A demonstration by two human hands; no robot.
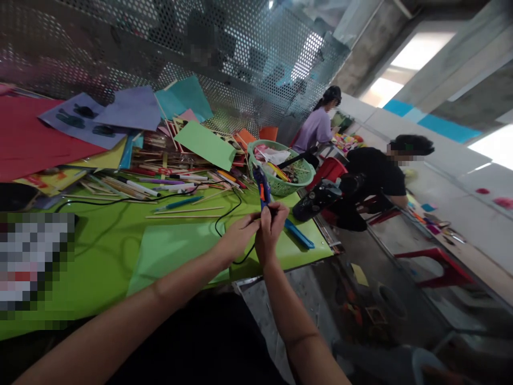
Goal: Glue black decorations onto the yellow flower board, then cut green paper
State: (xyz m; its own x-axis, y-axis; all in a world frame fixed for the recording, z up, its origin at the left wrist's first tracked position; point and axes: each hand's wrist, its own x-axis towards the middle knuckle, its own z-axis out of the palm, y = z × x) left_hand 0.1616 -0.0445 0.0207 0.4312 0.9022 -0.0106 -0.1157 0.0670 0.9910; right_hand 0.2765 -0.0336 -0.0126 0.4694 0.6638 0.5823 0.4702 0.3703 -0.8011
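My right hand [271, 227] is wrapped round the lower part of a dark blue glue gun [263, 188] with an orange trigger, held upright near the table's right end. Against it, my left hand [242, 235] has its fingers closed at the gun's lower end; what they grip is hidden. A black cord [219, 223] loops over the green table [100, 256] beside my hands. Light green paper [172, 254] lies under my left forearm. A blue cutter [298, 234] rests just right of my right hand.
Behind my hands stands a green basket [282, 187] of supplies, with a black bottle [316, 200] to its right. Pens, sticks and coloured paper [206, 144] cover the table's back. Two people sit beyond the table, near a red stool [438, 267].
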